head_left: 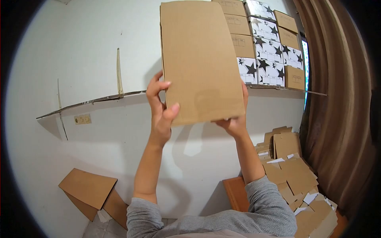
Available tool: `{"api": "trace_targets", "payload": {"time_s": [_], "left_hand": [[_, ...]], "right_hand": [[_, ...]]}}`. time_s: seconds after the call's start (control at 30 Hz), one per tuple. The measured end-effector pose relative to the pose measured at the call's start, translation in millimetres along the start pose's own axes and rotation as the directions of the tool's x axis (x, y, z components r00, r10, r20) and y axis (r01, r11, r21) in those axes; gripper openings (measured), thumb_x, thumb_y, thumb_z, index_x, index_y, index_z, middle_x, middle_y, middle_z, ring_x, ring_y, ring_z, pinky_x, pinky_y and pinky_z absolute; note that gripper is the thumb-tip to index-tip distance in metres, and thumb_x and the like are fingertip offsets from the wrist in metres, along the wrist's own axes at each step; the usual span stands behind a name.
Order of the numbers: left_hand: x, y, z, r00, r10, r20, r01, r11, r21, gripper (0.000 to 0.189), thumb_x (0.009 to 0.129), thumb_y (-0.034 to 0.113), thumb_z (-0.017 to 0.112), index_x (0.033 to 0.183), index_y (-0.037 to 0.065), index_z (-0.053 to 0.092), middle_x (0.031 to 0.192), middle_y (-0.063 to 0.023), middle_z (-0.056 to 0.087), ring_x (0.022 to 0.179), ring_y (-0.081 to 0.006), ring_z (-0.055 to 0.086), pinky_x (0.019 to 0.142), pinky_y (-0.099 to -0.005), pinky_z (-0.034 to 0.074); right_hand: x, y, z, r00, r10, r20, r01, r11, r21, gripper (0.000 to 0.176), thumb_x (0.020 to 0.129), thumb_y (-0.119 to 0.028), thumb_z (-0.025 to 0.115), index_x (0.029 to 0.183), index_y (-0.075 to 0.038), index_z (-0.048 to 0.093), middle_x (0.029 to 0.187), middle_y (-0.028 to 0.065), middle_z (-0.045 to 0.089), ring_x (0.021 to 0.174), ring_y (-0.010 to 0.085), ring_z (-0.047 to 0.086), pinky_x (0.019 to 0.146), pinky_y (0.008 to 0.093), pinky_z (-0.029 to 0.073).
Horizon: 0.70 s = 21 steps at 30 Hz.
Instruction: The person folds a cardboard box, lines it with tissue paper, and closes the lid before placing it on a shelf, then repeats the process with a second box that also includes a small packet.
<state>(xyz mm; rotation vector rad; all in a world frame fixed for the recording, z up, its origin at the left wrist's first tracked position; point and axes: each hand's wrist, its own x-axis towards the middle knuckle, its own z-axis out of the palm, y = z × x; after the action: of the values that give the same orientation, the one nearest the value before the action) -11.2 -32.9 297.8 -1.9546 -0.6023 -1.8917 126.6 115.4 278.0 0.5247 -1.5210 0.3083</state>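
A plain brown cardboard box (200, 59) is held up in front of the white wall, at the top centre of the view. My left hand (160, 109) grips its lower left edge, with thumb and a finger on the near face. My right hand (237, 121) holds the lower right corner, fingers partly hidden beneath and behind the box. Behind the box runs a thin wall shelf (99, 99). Stacked boxes with black stars (270, 51) and brown boxes (294, 77) stand on the shelf to the right.
Flattened cardboard pieces (293, 174) are piled at the lower right, beside a brown curtain (337, 99). An orange-brown wooden piece (237, 193) is near my right forearm. An open cardboard box (89, 188) lies at the lower left. A switch plate (82, 119) is on the wall.
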Motion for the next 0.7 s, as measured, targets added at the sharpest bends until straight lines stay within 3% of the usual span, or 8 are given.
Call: {"api": "trace_targets", "payload": {"time_s": [0.07, 0.17, 0.23, 0.33, 0.43, 0.47, 0.6, 0.7], "left_hand": [[35, -17, -12, 0.999, 0.035, 0.025, -0.035, 0.999, 0.01, 0.064, 0.076, 0.041, 0.055, 0.131, 0.015, 0.033, 0.142, -0.0142, 0.021, 0.132, -0.0285, 0.023, 0.108, -0.0484, 0.022], [91, -40, -24, 0.989, 0.12, 0.088, -0.132, 0.98, 0.148, 0.068, 0.076, 0.042, 0.061, 0.133, 0.018, 0.032, 0.136, -0.0136, 0.028, 0.129, -0.0277, 0.028, 0.106, -0.0476, 0.028], [123, -38, -22, 0.932, 0.31, 0.186, -0.339, 0.928, 0.155, 0.082, 0.072, 0.053, 0.069, 0.133, 0.014, 0.032, 0.136, -0.0103, 0.03, 0.129, -0.0272, 0.033, 0.105, -0.0439, 0.032], [173, -34, -24, 0.966, 0.203, 0.158, -0.243, 0.923, 0.298, 0.095, 0.066, 0.045, 0.08, 0.138, 0.013, 0.026, 0.133, -0.0091, 0.034, 0.124, -0.0255, 0.04, 0.1, -0.038, 0.04], [218, -40, -22, 0.994, 0.07, 0.08, -0.097, 0.906, 0.411, 0.112, 0.064, 0.04, 0.082, 0.146, 0.022, 0.008, 0.145, -0.0179, 0.026, 0.134, -0.036, 0.026, 0.107, -0.0513, 0.033], [231, -45, -20, 0.993, 0.08, 0.086, -0.11, 0.895, 0.433, 0.119, 0.061, 0.048, 0.082, 0.146, 0.023, 0.004, 0.146, -0.0201, 0.021, 0.136, -0.0395, 0.02, 0.107, -0.0558, 0.029], [257, -52, -8, 0.99, 0.053, 0.131, -0.089, 0.954, 0.286, 0.119, 0.062, 0.052, 0.08, 0.147, 0.021, 0.002, 0.144, -0.0221, 0.024, 0.134, -0.0383, 0.027, 0.105, -0.0518, 0.035], [293, -77, -4, 0.995, 0.049, 0.086, -0.073, 0.949, 0.305, 0.118, 0.064, 0.052, 0.078, 0.146, 0.018, 0.0, 0.143, -0.0229, 0.027, 0.131, -0.0372, 0.033, 0.104, -0.0486, 0.038]], "right_hand": [[32, 19, 1, 0.997, -0.074, -0.025, 0.07, 0.989, -0.13, 0.113, 0.055, -0.028, 0.089, 0.142, -0.005, 0.021, 0.144, 0.0118, 0.027, 0.132, 0.0276, 0.03, 0.108, 0.0418, 0.027], [87, 36, 13, 0.994, -0.072, -0.087, 0.083, 0.989, 0.126, 0.105, 0.063, -0.033, 0.085, 0.142, -0.006, 0.022, 0.137, 0.011, 0.037, 0.125, 0.0253, 0.041, 0.104, 0.0384, 0.035], [122, 48, 10, 0.999, -0.015, -0.05, 0.02, 0.994, 0.111, 0.1, 0.066, -0.033, 0.083, 0.141, -0.008, 0.023, 0.134, 0.0111, 0.041, 0.12, 0.0228, 0.044, 0.099, 0.037, 0.039], [175, 55, 2, 0.992, -0.128, 0.002, 0.128, 0.991, 0.042, 0.077, 0.076, -0.036, 0.076, 0.133, -0.005, 0.035, 0.115, 0.0102, 0.054, 0.109, 0.0194, 0.052, 0.092, 0.0327, 0.043], [211, 50, 1, 0.969, -0.241, -0.056, 0.238, 0.969, -0.061, 0.047, 0.088, -0.029, 0.063, 0.123, -0.001, 0.048, 0.107, 0.0169, 0.061, 0.1, 0.0289, 0.059, 0.083, 0.0371, 0.048], [225, 60, -5, 0.988, -0.157, -0.008, 0.155, 0.982, -0.108, 0.057, 0.089, -0.039, 0.061, 0.129, -0.002, 0.042, 0.114, 0.0114, 0.056, 0.106, 0.0205, 0.053, 0.087, 0.0313, 0.046], [258, 83, -12, 1.0, -0.011, -0.019, 0.009, 0.998, -0.058, 0.053, 0.091, -0.032, 0.059, 0.13, -0.001, 0.042, 0.118, 0.0132, 0.055, 0.108, 0.0194, 0.053, 0.088, 0.0296, 0.046], [277, 96, -9, 0.988, -0.138, -0.071, 0.132, 0.988, -0.077, 0.052, 0.092, -0.028, 0.058, 0.132, -0.001, 0.04, 0.118, 0.0132, 0.055, 0.108, 0.0194, 0.054, 0.088, 0.0295, 0.046]]}}
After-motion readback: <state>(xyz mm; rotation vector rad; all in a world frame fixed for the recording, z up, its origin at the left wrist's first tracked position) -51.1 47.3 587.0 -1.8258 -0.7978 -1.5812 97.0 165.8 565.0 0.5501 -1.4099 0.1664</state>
